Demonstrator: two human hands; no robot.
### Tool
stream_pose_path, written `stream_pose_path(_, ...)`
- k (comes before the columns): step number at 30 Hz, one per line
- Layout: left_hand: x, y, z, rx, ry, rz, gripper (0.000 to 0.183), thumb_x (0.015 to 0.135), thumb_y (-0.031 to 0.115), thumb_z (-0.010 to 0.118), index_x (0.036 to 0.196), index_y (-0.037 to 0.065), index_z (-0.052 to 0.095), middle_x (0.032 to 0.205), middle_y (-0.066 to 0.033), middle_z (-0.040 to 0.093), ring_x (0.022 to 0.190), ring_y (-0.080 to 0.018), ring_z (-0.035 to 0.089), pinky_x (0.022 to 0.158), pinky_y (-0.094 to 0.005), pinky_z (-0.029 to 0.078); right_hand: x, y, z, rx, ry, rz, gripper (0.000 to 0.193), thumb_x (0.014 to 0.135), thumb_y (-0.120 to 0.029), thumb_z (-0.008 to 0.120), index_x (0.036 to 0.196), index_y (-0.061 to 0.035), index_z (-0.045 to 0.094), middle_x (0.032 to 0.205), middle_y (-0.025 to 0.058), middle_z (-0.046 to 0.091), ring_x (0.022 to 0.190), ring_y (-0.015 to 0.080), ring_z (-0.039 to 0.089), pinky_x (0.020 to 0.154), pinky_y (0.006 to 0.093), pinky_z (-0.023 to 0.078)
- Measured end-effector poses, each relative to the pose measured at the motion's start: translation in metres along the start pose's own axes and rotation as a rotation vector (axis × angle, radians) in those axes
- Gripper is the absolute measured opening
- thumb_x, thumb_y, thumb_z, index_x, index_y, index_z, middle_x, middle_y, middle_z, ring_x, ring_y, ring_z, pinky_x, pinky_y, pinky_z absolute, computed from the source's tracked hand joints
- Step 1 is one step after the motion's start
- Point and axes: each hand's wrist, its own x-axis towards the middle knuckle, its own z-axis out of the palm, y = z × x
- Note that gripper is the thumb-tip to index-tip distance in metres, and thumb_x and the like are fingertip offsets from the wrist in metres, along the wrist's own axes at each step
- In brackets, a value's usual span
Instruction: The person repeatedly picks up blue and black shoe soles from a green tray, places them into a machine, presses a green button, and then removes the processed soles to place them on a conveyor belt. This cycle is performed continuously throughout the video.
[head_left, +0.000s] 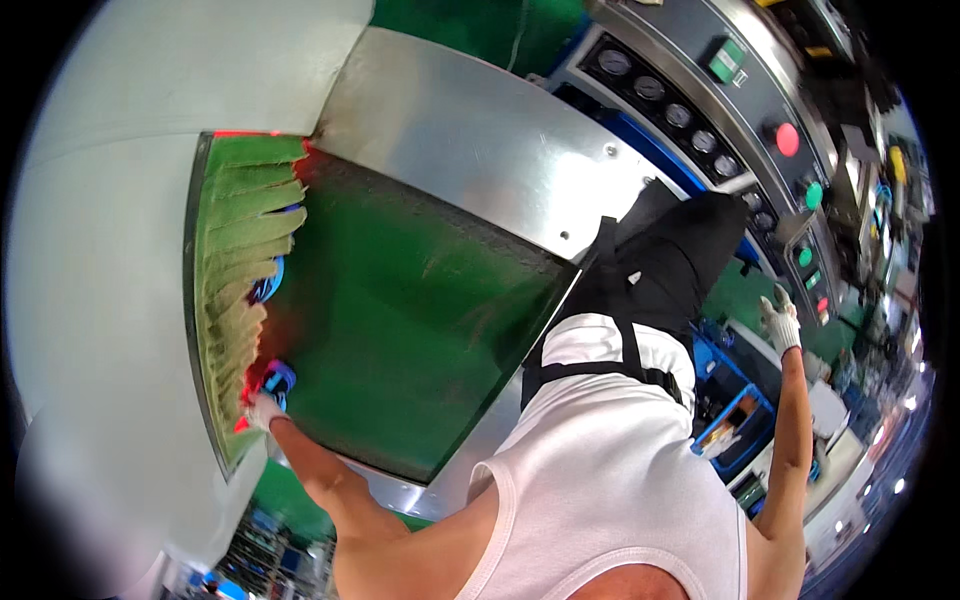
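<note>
My left hand [263,411], in a white glove, reaches to the lower end of a green strip curtain [245,220]. Its fingers are partly lost among the strips and a red glow. Right beside it lies a small blue and purple looped thing [279,381], on a dark green belt [400,310]; whether I grip it cannot be made out. Farther up, another blue looped piece [268,282] shows partly under the strips. My right hand [780,321], gloved too, hangs out at the right near a control panel, fingers apart and holding nothing.
A pale machine housing [110,280] fills the left side behind the curtain. Bare metal plate [470,130] borders the belt. At upper right stands a panel with several round gauges [649,88] and a red button [787,140]. A blue-framed cart [745,410] stands beside my right arm.
</note>
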Motion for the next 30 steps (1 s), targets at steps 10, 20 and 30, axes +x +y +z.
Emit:
stream_pose_path(10,-0.058,0.023,-0.032,-0.051,-0.039,0.038,0.046,0.092,0.040,0.058,0.115,0.004,0.076,0.115,-0.0240,0.074,0.109,-0.0417,0.069,0.097,-0.0514,0.053,-0.048,0.035,0.054,0.057,-0.021,0.020,0.069,0.096,-0.044,0.072,0.151,-0.0062,0.054,0.136,0.0260,0.068,0.127,0.0415,0.065,0.109,0.0481,0.050)
stream_pose_path(20,-0.329,0.180,-0.076,-0.664,0.013,0.793,0.038,0.099,0.021,0.075,0.128,0.000,0.064,0.130,-0.0229,0.057,0.124,-0.0402,0.058,0.104,-0.0496,0.050,-0.042,-0.095,0.022,0.189,-0.081,-0.205,0.066,0.097,-0.030,0.073,0.154,-0.0026,0.052,0.151,0.0203,0.061,0.127,0.0327,0.069,0.106,0.0414,0.054)
stream_pose_path(30,-0.330,0.273,-0.119,-0.396,-0.126,1.051,0.023,0.099,0.025,0.070,0.108,0.004,0.068,0.109,-0.0184,0.064,0.104,-0.0380,0.064,0.092,-0.0494,0.051,-0.107,-0.293,-0.050,0.637,-0.026,-0.991,0.069,0.090,-0.025,0.080,0.148,0.0019,0.055,0.152,0.0259,0.055,0.137,0.0407,0.058,0.115,0.0461,0.048)
